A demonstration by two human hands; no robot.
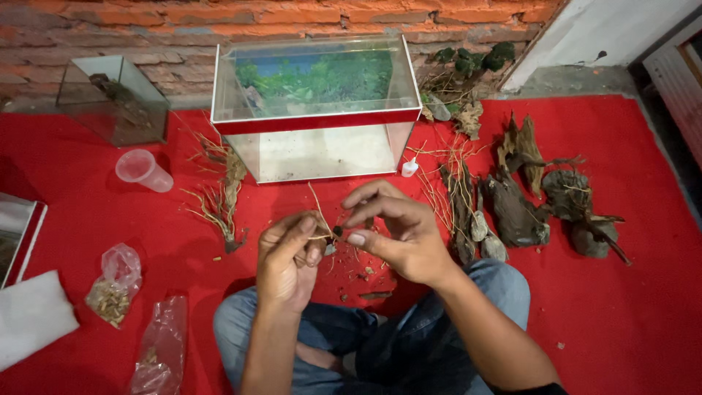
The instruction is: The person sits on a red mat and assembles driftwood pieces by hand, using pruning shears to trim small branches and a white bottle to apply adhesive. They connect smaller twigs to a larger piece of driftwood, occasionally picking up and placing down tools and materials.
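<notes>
The person sat cross-legged on a red mat (629, 307), both hands up in front of the knees. The left hand (287, 256) had its fingers curled in tight around a thin dry twig (319, 212), which stuck up and out between the two hands. The right hand (398, 234) pinched a small dark bit (337, 231) between thumb and forefinger, right at the twig, the other fingers arched loosely above. Just past the hands stood a glass tank (318, 110) with a red rim and a green plant backdrop, with a small white bottle (409, 167) at its corner. A clear plastic cup (142, 170) lay tipped over off to the left, near a smaller glass tank (113, 99). Chunks of driftwood (515, 208) and some stones (486, 238) were spread out on the right.
</notes>
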